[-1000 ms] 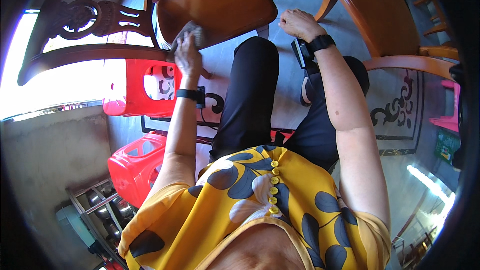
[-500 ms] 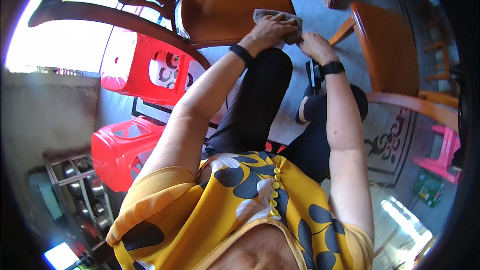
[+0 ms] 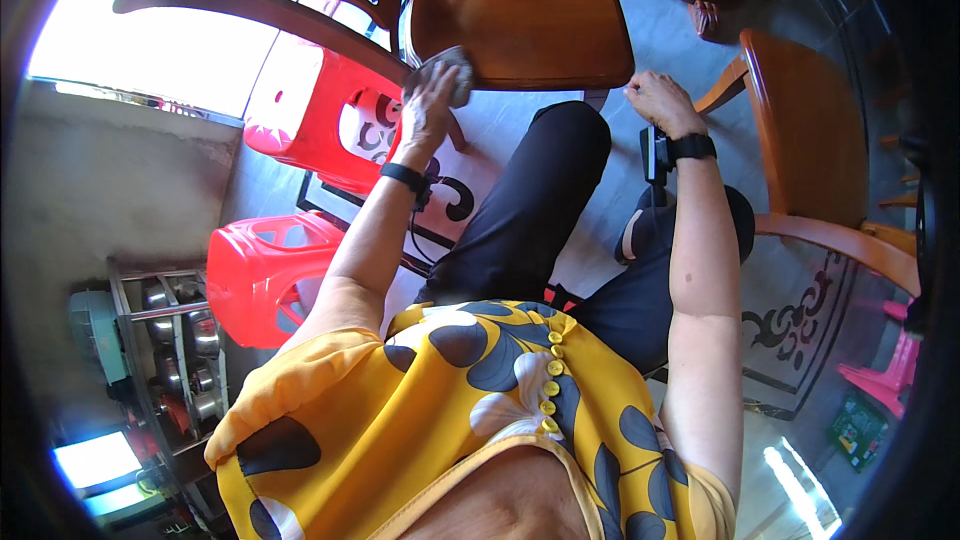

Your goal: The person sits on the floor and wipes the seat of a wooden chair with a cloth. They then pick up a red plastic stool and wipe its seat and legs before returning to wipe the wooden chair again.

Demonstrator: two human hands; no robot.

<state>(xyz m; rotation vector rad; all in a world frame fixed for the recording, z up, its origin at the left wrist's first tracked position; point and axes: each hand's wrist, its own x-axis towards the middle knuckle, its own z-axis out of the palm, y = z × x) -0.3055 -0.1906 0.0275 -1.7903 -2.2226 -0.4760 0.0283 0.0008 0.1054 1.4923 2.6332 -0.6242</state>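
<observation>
- Grey tiled floor (image 3: 660,50) with a dark scroll pattern lies under everything.
- Wooden chair seat (image 3: 520,10) fills the upper middle.
- Red plastic stools (image 3: 265,275) stand at the left.
- Left hand (image 3: 428,105) presses a grey cloth (image 3: 455,65) on the seat's near-left corner, fingers curled over it; it looks soft and light, best bunched in the palm.
- Right hand (image 3: 655,100) hangs loosely closed, holding nothing.

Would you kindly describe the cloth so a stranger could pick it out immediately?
Find the wooden chair seat at the top centre. At its near left corner, the left hand presses down a small grey cloth, the only soft, grey thing among polished wood and red plastic stools.
</observation>
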